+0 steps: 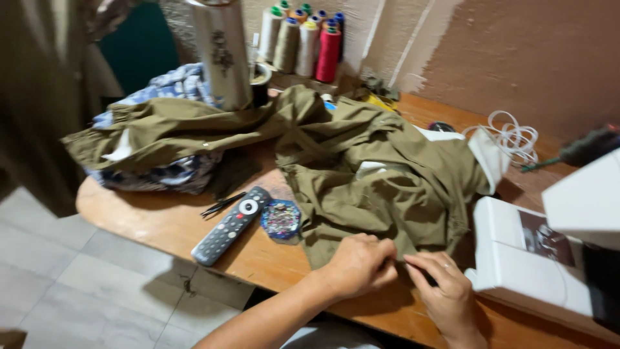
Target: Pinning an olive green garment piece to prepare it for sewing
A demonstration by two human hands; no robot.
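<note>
Head view: left hand point(359, 264) and right hand point(443, 292) both pinching the hem of olive garment point(381, 174) at the tabletop point(161, 223) near edge, beside white sewing machine point(549, 258). Grey remote point(231, 225) and pin cushion point(281, 220) just left. Thread spools point(307, 42) at far edge.

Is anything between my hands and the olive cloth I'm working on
Nothing visible is. The left hand and right hand both rest directly on the near edge of the olive cloth. The remote control and pin holder lie off to the left, clear of the hands.
</note>
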